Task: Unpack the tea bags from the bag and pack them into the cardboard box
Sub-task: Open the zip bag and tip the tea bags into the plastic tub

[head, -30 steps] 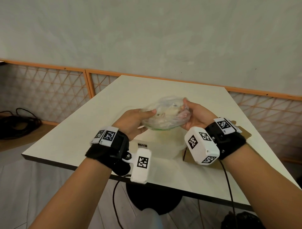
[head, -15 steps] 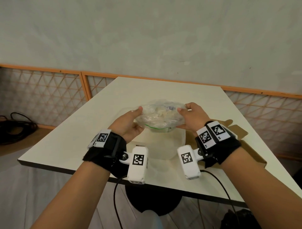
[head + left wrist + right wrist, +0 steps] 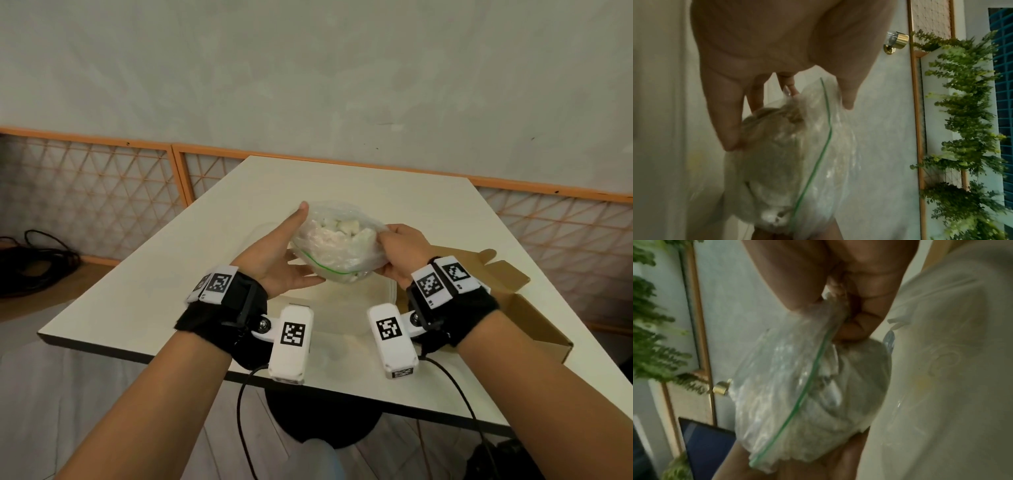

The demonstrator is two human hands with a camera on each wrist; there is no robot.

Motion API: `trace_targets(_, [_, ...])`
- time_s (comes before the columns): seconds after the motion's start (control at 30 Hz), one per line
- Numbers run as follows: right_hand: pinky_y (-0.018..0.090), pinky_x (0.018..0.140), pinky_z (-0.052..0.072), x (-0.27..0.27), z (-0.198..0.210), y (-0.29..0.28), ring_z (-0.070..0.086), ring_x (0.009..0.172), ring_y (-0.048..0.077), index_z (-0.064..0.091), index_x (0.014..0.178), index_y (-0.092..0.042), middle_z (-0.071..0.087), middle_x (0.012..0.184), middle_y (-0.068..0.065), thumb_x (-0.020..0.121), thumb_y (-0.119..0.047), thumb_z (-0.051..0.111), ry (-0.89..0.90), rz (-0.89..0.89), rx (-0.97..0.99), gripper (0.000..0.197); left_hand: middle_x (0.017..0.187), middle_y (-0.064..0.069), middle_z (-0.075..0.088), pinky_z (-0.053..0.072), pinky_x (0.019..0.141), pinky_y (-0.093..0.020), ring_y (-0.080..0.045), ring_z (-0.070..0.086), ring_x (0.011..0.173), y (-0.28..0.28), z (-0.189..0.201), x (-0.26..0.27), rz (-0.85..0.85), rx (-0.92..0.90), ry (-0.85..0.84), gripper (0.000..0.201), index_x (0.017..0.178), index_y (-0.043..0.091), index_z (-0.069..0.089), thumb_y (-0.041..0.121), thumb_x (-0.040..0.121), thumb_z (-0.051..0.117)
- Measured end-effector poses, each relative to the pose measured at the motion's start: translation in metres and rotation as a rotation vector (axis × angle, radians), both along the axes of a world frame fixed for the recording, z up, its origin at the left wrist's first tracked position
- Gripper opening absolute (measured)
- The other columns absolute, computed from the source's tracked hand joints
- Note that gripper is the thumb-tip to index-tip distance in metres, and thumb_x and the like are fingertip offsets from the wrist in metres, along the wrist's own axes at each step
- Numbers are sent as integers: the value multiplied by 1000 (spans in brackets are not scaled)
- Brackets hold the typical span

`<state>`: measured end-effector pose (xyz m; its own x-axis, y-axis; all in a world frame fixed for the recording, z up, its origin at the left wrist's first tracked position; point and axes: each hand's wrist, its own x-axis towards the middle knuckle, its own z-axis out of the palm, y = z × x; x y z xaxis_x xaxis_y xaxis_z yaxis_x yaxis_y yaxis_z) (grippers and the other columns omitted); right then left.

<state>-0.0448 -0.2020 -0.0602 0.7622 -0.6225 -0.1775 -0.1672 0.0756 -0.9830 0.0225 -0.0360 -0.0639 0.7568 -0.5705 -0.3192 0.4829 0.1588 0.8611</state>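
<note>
A clear zip bag (image 3: 335, 246) with a green seal line, full of pale tea bags, is held above the table between both hands. My left hand (image 3: 291, 250) supports its left side with straight fingers (image 3: 729, 129) underneath and the thumb pointing up alongside. My right hand (image 3: 387, 250) pinches the bag's right end by the seal, its fingers (image 3: 857, 324) curled round the plastic. The bag (image 3: 789, 170) (image 3: 797, 386) looks sealed. The open cardboard box (image 3: 520, 301) lies on the table behind my right wrist, flaps up; its inside is hidden.
A translucent plastic container (image 3: 346, 308) lies on the white table (image 3: 376, 192) under my hands. Lattice panels with orange frames line the wall behind. Black cables (image 3: 37, 257) lie on the floor at the left.
The bag has turned, so its green seal now runs slanted. My left thumb came off the bag's top and points up. Both hands moved slightly farther over the table.
</note>
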Motion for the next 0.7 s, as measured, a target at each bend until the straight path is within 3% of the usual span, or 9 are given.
trace_targets(0.13, [25, 75, 46, -2, 0, 0, 55, 92, 15, 53, 108, -22, 56, 105, 0, 88, -15, 55, -7, 121, -378, 21, 105, -8, 64, 54, 83, -49, -27, 64, 95, 1, -3, 1, 80, -15, 4, 24, 97, 21, 61, 43, 87, 62])
trace_targets(0.2, [17, 71, 40, -4, -4, 3, 54, 86, 7, 55, 108, -23, 56, 95, -8, 88, -28, 60, -75, 158, -442, 21, 102, -8, 66, 53, 87, -48, -27, 65, 96, 2, -7, 2, 86, -34, -6, 29, 97, 19, 63, 46, 84, 64])
trace_targets(0.27, [21, 69, 42, -5, -11, 5, 59, 82, 10, 55, 101, -24, 61, 91, -4, 88, -34, 60, -117, 146, -460, 18, 106, -7, 70, 54, 89, -43, -25, 65, 102, 2, -9, 1, 23, -33, -60, 35, 106, 16, 66, 43, 83, 66])
trace_targets(0.33, [24, 62, 46, -7, -15, 7, 63, 68, 11, 49, 91, -26, 64, 90, 6, 90, -28, 59, -181, 105, -429, 10, 114, -7, 69, 56, 85, -37, -24, 63, 108, 1, -11, 2, -37, -29, -126, 39, 120, 9, 62, 27, 85, 66])
trace_targets(0.43, [24, 47, 41, -8, -20, 4, 60, 53, 7, 46, 75, -26, 55, 84, 0, 93, -7, 48, -222, 97, -491, 26, 124, -13, 64, 54, 88, -38, -27, 61, 113, -1, -16, 5, -85, -18, -158, 44, 128, 2, 56, 11, 85, 64])
trace_targets(0.5, [25, 52, 40, -8, -23, 3, 60, 63, 14, 51, 65, -24, 56, 91, 0, 92, 2, 40, -201, 108, -549, 38, 121, -11, 65, 54, 88, -37, -25, 63, 107, -2, -17, 6, -73, -18, -149, 40, 125, 2, 58, 13, 88, 62])
trace_targets(0.57, [20, 64, 42, -9, -25, 5, 59, 77, 13, 57, 66, -25, 55, 103, 1, 92, -2, 40, -174, 104, -640, 40, 114, -7, 66, 55, 85, -36, -23, 64, 101, -3, -16, 6, -28, -23, -128, 33, 121, 4, 59, 15, 90, 60])
trace_targets(0.63, [16, 79, 41, -14, -28, 4, 55, 93, 11, 64, 79, -28, 50, 108, -4, 93, -12, 47, -145, 96, -772, 27, 109, -7, 65, 54, 85, -37, -23, 63, 99, -4, -16, 7, 15, -37, -108, 29, 118, 5, 59, 15, 92, 59])
trace_targets(0.7, [26, 93, 41, -21, -30, 3, 51, 107, 13, 65, 100, -31, 52, 114, -5, 90, -26, 53, -98, 117, -847, 16, 111, -8, 64, 54, 84, -36, -23, 63, 98, -4, -15, 8, 47, -48, -107, 27, 118, 6, 58, 18, 94, 56])
